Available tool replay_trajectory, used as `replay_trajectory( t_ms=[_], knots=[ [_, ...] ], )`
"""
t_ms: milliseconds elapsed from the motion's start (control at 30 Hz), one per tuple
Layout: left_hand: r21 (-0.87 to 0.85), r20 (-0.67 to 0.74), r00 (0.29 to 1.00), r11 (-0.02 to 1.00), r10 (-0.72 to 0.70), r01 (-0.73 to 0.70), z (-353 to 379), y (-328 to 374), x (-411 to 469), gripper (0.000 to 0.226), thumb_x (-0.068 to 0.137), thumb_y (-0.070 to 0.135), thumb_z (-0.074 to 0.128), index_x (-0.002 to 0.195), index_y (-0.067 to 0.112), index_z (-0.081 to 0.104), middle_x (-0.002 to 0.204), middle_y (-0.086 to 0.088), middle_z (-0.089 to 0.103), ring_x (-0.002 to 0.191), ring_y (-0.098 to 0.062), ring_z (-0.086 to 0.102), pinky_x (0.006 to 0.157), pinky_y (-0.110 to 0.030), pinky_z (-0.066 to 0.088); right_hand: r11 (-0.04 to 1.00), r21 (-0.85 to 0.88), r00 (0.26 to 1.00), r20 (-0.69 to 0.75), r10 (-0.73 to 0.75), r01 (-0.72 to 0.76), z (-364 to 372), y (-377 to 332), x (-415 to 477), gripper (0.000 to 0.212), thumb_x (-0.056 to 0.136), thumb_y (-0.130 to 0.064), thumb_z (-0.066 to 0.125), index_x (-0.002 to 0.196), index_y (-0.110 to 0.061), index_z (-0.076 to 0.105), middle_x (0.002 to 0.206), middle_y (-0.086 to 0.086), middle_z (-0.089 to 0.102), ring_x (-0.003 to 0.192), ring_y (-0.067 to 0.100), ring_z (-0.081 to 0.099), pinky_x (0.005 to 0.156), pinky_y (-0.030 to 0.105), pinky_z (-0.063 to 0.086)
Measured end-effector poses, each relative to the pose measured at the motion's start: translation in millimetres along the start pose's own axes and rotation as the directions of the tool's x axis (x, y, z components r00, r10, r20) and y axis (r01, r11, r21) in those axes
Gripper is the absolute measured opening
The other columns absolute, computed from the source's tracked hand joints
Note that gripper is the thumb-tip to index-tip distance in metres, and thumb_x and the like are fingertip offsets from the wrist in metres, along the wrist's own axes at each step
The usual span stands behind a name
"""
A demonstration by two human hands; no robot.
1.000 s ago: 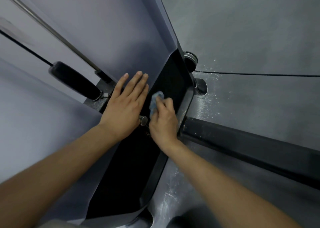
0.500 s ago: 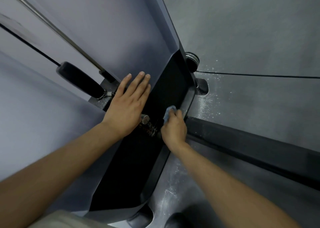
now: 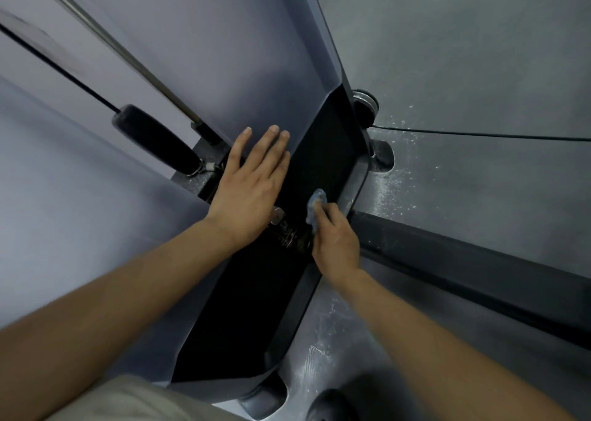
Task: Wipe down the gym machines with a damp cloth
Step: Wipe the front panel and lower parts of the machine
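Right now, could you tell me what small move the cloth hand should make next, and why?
Probably slide the right hand and its blue cloth up along the black panel, toward its far end. The cloth sits bunched near the panel's right edge, partway along, and the left hand lies flat beside it, bracing.

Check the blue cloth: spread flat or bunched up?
Bunched up. The blue cloth shows only as a small wad poking past the right hand gripping it against the black panel.
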State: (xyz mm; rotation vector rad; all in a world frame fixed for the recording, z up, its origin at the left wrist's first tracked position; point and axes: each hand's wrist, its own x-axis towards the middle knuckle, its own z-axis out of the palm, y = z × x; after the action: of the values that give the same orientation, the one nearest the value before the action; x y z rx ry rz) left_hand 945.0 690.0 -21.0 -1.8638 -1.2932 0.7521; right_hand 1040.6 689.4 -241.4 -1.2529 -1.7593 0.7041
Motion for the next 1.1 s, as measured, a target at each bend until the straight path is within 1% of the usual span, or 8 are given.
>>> replay_trajectory(
  t_ms=[100,167,333,400,567,700,933,1100],
  knots=[
    [-0.036,0.009,1.0,0.999,0.01,-0.009,-3.6,0.9,5.0,0.075,0.098,0.035,0.048,0.166,0.009,0.032,0.178,-0.016,0.009,0.166,-0.035,-0.003,0.132,-0.056,-0.006,0.985,0.021,0.985,-0.004,0.172,-0.172,1.2,-12.7,5.2,0.064,0.086,0.004,0.061,0.149,-0.005,0.053,0.126,0.013,0.056,0.103,0.038,0.062,0.073,0.044,0.054],
    [-0.046,0.015,1.0,0.999,0.013,-0.012,-4.3,0.7,8.0,0.078,0.096,0.038,0.052,0.165,0.008,0.035,0.178,-0.017,0.013,0.166,-0.035,0.0,0.133,-0.053,-0.004,0.977,0.068,0.977,-0.058,0.206,-0.202,-4.2,-34.8,15.8,0.059,0.088,0.002,0.061,0.146,-0.005,0.055,0.123,0.014,0.056,0.102,0.037,0.062,0.076,0.045,0.055],
    [-0.173,-0.086,0.996,0.984,0.022,-0.037,-0.4,9.6,17.9,0.069,0.099,0.027,0.02,0.156,0.001,0.049,0.17,-0.019,0.036,0.163,-0.034,0.022,0.134,-0.05,0.007,0.996,0.085,0.989,-0.147,0.009,0.004,-19.6,-56.9,32.6,0.047,0.096,-0.006,0.054,0.143,-0.006,0.057,0.122,0.01,0.056,0.098,0.026,0.061,0.069,0.038,0.055],
    [-0.181,-0.046,0.996,0.98,0.073,-0.08,0.7,18.2,26.0,0.072,0.098,0.028,0.016,0.16,0.003,0.043,0.172,-0.018,0.031,0.163,-0.033,0.02,0.134,-0.049,0.005,0.993,0.038,0.987,-0.119,-0.107,0.112,-17.2,-39.5,26.1,0.051,0.094,-0.001,0.057,0.146,-0.004,0.055,0.12,0.011,0.056,0.096,0.025,0.059,0.066,0.035,0.053],
    [-0.064,0.072,0.986,0.987,0.15,-0.145,8.3,36.9,42.8,0.072,0.1,0.034,0.027,0.166,0.009,0.031,0.177,-0.016,0.016,0.166,-0.033,0.003,0.133,-0.056,0.0,0.979,-0.145,0.989,0.033,-0.143,0.146,-2.0,34.5,-19.0,0.068,0.077,0.004,0.076,0.143,0.002,0.058,0.113,0.015,0.06,0.091,0.033,0.06,0.056,0.039,0.052],
    [-0.051,0.073,0.988,0.989,0.139,-0.135,13.2,45.3,52.5,0.071,0.1,0.036,0.036,0.166,0.01,0.032,0.177,-0.016,0.018,0.166,-0.033,0.004,0.132,-0.058,-0.001,0.959,-0.202,0.98,0.066,-0.19,0.199,10.7,54.7,-25.5,0.059,0.076,0.004,0.078,0.134,0.001,0.065,0.109,0.014,0.062,0.091,0.031,0.054,0.066,0.042,0.047],
    [0.002,0.064,0.98,0.982,0.189,-0.189,21.4,55.1,56.2,0.069,0.1,0.033,0.019,0.161,0.012,0.042,0.176,-0.022,0.015,0.165,-0.039,0.004,0.131,-0.063,0.0,0.976,-0.218,1.0,0.01,-0.019,0.021,-7.7,69.7,33.6,0.048,0.06,-0.001,0.089,0.105,-0.004,0.073,0.095,0.011,0.063,0.086,0.033,0.059,0.063,0.041,0.052],
    [0.02,0.099,0.966,0.97,0.24,-0.243,27.8,64.6,59.5,0.068,0.105,0.035,0.014,0.165,0.012,0.033,0.177,-0.023,0.007,0.165,-0.041,-0.002,0.13,-0.063,-0.005,0.959,-0.261,0.993,-0.056,0.104,-0.115,-16.8,80.8,89.3,0.042,0.072,0.002,0.084,0.11,-0.005,0.068,0.114,0.012,0.057,0.099,0.032,0.057,0.061,0.035,0.046]
  ],
)
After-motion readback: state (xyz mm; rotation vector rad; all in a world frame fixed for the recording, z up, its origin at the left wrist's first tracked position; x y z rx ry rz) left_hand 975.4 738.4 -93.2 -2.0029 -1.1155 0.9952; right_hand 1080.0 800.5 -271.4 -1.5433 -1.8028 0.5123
